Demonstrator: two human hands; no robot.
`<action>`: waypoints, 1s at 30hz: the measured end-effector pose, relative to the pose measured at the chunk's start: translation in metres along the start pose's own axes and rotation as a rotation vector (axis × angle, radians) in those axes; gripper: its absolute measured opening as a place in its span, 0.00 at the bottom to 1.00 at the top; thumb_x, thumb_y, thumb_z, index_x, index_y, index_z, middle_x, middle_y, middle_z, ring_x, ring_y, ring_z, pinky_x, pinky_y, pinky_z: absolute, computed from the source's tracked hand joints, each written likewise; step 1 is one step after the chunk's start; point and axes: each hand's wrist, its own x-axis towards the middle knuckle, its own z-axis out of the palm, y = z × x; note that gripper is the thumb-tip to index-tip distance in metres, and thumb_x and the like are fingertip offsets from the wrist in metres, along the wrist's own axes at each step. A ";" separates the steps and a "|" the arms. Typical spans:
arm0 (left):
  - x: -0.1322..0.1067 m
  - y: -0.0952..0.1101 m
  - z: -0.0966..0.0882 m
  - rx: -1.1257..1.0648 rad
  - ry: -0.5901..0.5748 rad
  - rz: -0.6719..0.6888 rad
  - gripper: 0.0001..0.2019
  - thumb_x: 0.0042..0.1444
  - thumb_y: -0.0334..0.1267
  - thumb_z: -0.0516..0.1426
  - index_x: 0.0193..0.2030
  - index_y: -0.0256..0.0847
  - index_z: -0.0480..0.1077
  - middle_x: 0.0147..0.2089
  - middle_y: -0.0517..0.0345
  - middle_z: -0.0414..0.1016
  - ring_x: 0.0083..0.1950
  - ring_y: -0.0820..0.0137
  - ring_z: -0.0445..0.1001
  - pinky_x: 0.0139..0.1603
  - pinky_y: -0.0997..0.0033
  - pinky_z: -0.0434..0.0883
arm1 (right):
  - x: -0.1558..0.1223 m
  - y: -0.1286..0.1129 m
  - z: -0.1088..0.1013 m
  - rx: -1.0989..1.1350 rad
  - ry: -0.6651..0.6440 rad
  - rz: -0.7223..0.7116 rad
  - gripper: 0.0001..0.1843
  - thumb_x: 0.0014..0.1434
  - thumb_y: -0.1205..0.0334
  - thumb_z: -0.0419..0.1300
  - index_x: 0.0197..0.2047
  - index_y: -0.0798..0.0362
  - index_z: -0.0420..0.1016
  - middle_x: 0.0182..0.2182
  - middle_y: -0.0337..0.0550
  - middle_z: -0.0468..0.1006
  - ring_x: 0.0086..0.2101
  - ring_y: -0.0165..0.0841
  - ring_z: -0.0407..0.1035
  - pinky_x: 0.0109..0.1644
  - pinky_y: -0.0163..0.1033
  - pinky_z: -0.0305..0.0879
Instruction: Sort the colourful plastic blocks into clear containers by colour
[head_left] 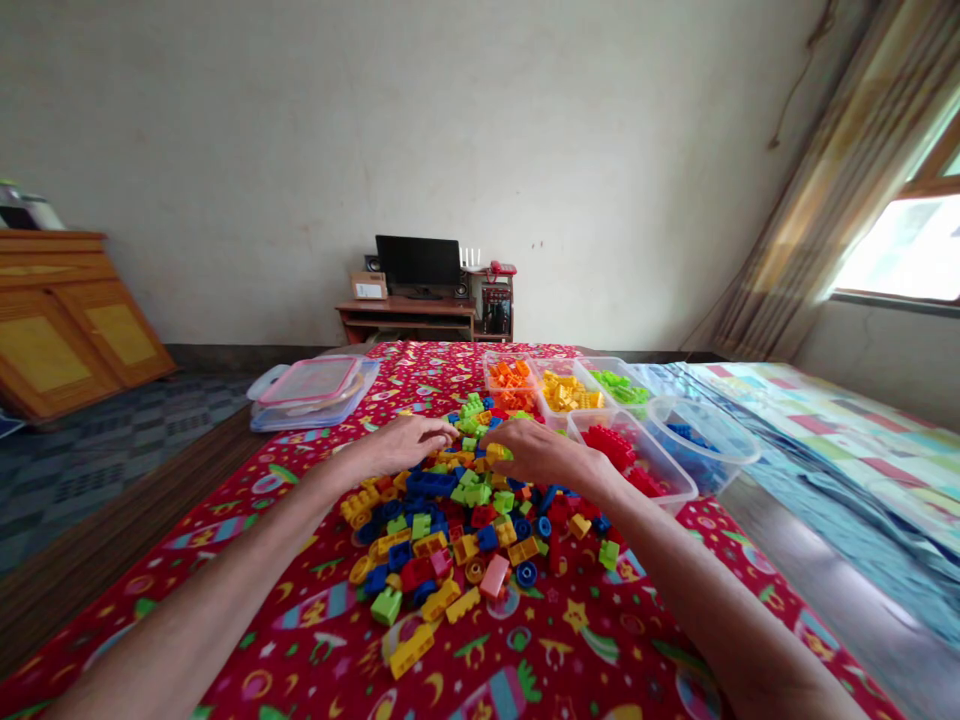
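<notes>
Basically L hand & R hand apart atop brick pile, center frame, grip unclear; clear tubs right of center w/ orange bricks, yellow bricks, green bricks, red bricks, blue bricks.

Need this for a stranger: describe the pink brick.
On the red printed cloth sits a heap of toy bricks. In its near half lies the pink brick, paler than the red, blue and yellow bricks beside it.
</notes>
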 end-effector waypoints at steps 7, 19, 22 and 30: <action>-0.002 -0.010 0.004 0.016 -0.084 0.064 0.20 0.58 0.48 0.49 0.49 0.45 0.75 0.49 0.56 0.79 0.47 0.63 0.76 0.47 0.72 0.69 | 0.008 -0.004 0.014 -0.124 -0.005 0.009 0.13 0.60 0.69 0.54 0.47 0.55 0.74 0.41 0.48 0.78 0.42 0.33 0.70 0.46 0.36 0.64; -0.008 -0.019 -0.018 0.138 -0.076 -0.072 0.19 0.56 0.45 0.50 0.48 0.42 0.74 0.46 0.54 0.79 0.44 0.64 0.76 0.44 0.71 0.69 | 0.007 0.009 -0.011 0.015 0.221 0.087 0.12 0.60 0.65 0.52 0.39 0.55 0.77 0.27 0.43 0.76 0.27 0.27 0.64 0.32 0.33 0.54; -0.013 -0.028 -0.024 0.296 -0.122 -0.208 0.18 0.55 0.42 0.51 0.48 0.40 0.74 0.41 0.53 0.79 0.40 0.64 0.76 0.40 0.72 0.69 | 0.003 0.011 -0.021 0.081 0.227 0.098 0.11 0.60 0.64 0.53 0.35 0.56 0.77 0.25 0.40 0.74 0.24 0.24 0.61 0.30 0.32 0.52; -0.019 -0.036 -0.016 0.276 -0.411 -0.360 0.20 0.51 0.41 0.54 0.50 0.40 0.70 0.37 0.55 0.79 0.30 0.68 0.75 0.28 0.76 0.68 | -0.004 0.032 -0.037 0.081 0.258 0.212 0.14 0.57 0.65 0.53 0.25 0.58 0.75 0.18 0.37 0.69 0.21 0.23 0.56 0.27 0.32 0.49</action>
